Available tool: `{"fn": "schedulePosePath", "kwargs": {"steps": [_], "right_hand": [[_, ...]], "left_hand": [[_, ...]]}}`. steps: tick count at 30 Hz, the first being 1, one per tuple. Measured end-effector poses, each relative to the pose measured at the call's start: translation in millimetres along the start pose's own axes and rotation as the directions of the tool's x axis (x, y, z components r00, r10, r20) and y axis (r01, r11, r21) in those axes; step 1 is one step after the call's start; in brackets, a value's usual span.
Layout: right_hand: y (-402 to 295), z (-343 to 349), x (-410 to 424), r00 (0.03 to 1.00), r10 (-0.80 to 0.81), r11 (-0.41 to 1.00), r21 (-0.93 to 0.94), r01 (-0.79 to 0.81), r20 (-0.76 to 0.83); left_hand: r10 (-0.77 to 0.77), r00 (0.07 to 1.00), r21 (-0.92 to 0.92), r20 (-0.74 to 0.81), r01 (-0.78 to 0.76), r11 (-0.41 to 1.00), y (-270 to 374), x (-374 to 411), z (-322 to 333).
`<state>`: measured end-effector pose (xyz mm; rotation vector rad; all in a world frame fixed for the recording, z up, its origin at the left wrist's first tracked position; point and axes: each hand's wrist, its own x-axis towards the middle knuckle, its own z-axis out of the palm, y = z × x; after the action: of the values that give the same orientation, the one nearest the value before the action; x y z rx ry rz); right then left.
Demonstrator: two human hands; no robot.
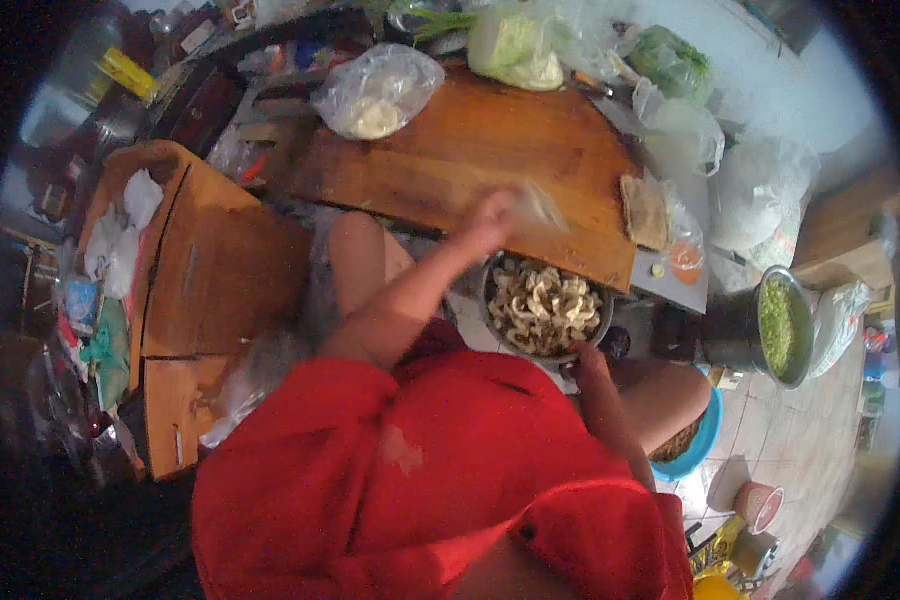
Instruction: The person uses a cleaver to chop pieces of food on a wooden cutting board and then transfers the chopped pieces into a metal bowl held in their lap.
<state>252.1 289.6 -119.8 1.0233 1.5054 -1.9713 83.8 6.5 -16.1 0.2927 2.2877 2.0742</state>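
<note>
A round metal bowl, filled with sliced pale and brown pieces that look like mushrooms, is just below the near edge of a wooden board. My right hand grips the bowl's near rim; its fingers are partly hidden. Above the board's near edge, my left hand is closed around a thin, pale, flat object, too motion-blurred to name. On the board's far left part sits a clear plastic bag with something whitish, perhaps dough, inside.
Bagged cabbage and leafy greens lie beyond the board. A folded brown cloth is at its right edge. Farther right stands a metal pot of chopped green vegetable. A blue basin is behind my right knee; a wooden cabinet stands left.
</note>
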Motion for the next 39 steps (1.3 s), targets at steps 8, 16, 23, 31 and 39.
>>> {"fn": "schedulePosePath", "kwargs": {"steps": [8, 16, 23, 31, 39], "right_hand": [[-14, 16, -15, 1.000, 0.018, 1.000, -0.004, -0.018, -0.013], [-24, 23, -15, 0.989, 0.117, 0.993, -0.017, -0.119, -0.088], [-4, -4, 8, 0.996, -0.018, 0.999, -0.040, 0.021, 0.090], [-17, 14, 3, 0.992, 0.108, 0.983, 0.140, -0.116, 0.062], [-6, -2, 20, 0.990, 0.137, 0.990, 0.030, -0.136, -0.034]], "left_hand": [[0.339, 0.847, 0.736, -0.408, 0.086, 0.672, -85, 10, -95], [0.327, 0.929, 0.320, 0.172, -0.366, 0.874, -3, -36, 104], [0.219, 0.876, 0.366, -0.429, -0.052, 0.929, 10, 14, -77], [0.454, 0.881, 0.611, -0.131, -0.289, 0.737, -28, -20, 13], [0.533, 0.846, 0.318, 0.023, -0.511, 0.798, -16, 0, 46]]}}
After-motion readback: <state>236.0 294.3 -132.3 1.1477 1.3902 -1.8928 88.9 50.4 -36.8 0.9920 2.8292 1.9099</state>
